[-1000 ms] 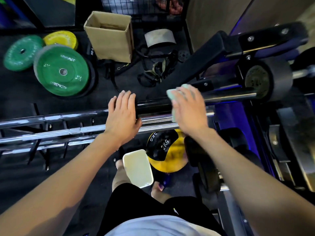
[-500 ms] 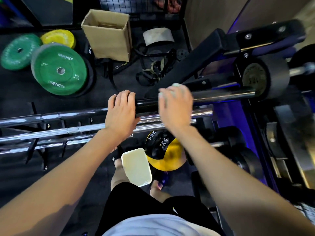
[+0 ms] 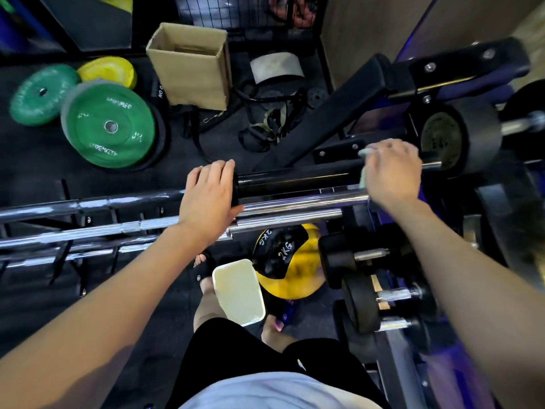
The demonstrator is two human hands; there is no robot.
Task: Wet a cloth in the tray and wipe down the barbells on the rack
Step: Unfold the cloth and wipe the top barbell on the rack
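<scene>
Several barbells lie side by side on a low rack, running left to right. The top barbell (image 3: 298, 180) has a black sleeve. My left hand (image 3: 208, 199) rests over this bar at the sleeve's collar, fingers curled over it. Near the sleeve's right end, my right hand (image 3: 392, 172) presses a pale green cloth (image 3: 363, 175) around the bar; most of the cloth is hidden under my fingers. A white tray (image 3: 237, 292) sits on the floor between my feet, below the rack.
Green weight plates (image 3: 107, 125) and a yellow one lie on the floor at left, beside a cardboard box (image 3: 188, 66). A yellow and black 2 kg ball (image 3: 287, 262) sits by the tray. Dumbbells (image 3: 368, 278) stack at right, below a black bench frame (image 3: 383, 84).
My right hand has slid the cloth to the right along the black sleeve, from near my left hand to the sleeve's far end. My left hand has stayed in place.
</scene>
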